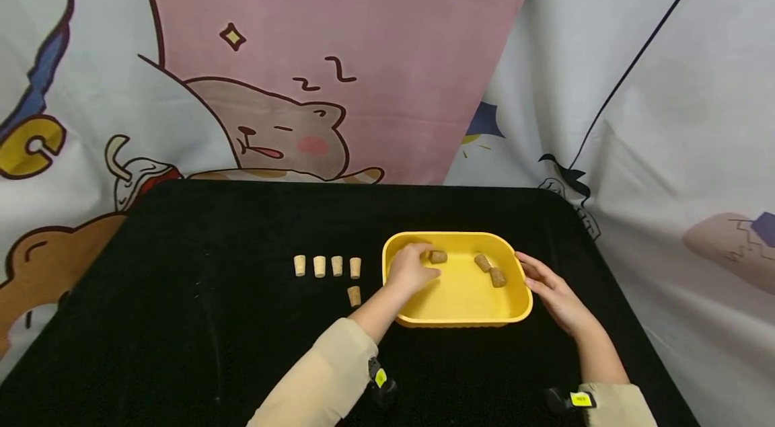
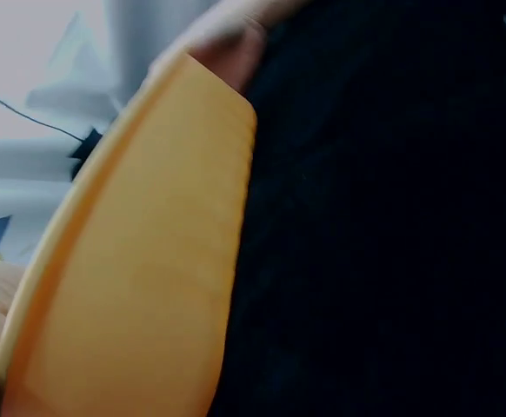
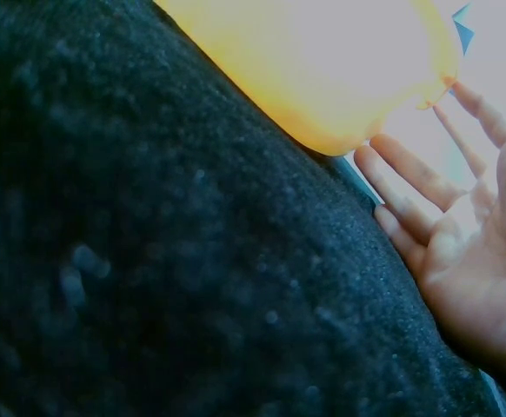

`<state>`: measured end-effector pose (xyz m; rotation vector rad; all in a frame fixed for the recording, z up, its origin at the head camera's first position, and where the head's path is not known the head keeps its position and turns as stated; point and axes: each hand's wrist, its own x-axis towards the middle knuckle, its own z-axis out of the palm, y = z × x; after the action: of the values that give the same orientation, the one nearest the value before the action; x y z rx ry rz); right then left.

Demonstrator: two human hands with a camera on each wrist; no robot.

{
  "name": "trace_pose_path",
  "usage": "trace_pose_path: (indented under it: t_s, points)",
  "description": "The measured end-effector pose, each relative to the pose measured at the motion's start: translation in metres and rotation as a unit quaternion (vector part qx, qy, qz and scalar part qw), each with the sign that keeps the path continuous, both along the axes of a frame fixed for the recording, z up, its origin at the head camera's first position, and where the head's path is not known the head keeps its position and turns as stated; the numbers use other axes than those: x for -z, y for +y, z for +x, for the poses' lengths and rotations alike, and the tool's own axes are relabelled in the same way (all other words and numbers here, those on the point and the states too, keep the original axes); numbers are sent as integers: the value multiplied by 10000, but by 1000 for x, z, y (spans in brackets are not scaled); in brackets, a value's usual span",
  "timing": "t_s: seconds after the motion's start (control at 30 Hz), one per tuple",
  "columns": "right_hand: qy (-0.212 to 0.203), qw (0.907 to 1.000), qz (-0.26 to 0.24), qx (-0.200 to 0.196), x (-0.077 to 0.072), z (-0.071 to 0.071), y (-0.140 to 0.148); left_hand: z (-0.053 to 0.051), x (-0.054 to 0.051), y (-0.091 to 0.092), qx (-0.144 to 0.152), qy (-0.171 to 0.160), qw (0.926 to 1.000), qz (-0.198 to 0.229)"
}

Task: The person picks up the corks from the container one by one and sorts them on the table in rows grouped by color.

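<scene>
My left hand (image 1: pixel 412 270) reaches into a yellow plastic basin (image 1: pixel 463 309), its fingers and thumb apart beside a cork stopper (image 1: pixel 438 257). A gap shows between the thumb and that cork. Two more corks (image 1: pixel 498 277) lie together near the basin's right side. My right hand (image 1: pixel 557 296) touches the basin's right end with mostly straight fingers; the right wrist view shows its fingers (image 3: pixel 409 169) spread along the outer wall. In the left wrist view the basin's outer wall (image 2: pixel 149 261) hides most of the left hand.
On the black cloth (image 1: pixel 181 319), left of the basin, several corks (image 1: pixel 319 266) stand in a row. One more cork (image 1: pixel 354 296) stands in front of the row's right end, close to the left forearm. A printed curtain (image 1: pixel 393 23) hangs behind the table.
</scene>
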<state>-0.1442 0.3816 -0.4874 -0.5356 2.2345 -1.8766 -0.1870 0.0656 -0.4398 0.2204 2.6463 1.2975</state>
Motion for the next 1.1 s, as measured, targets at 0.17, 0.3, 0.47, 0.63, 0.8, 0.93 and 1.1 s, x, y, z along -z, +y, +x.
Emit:
trace_pose_path:
  t_s: [0.17,0.3,0.47,0.63,0.8,0.93,1.1]
  points:
    - [-14,9999,-62,-113,2,0,0,-5,5,3,-89,113,9997,-178]
    - [-92,10000,-3,-29,2,1,1,-8,8,7,-61,268,9991,-307]
    - [-107,9998,42,133,-1,2,5,-12,9,16,-87,483,9976,-496]
    - [-112,9998,61,138,-3,1,6,-18,8,22,-245,636,9948,-756]
    - [-104,9999,28,105,-4,-1,4,-22,7,22,-343,637,9931,-920]
    - [-104,9999,4,109,-3,-1,3,-22,8,21,-367,672,9904,-1155]
    - [-68,9999,21,81,-1,-1,1,-21,8,21,-408,691,9868,-1407]
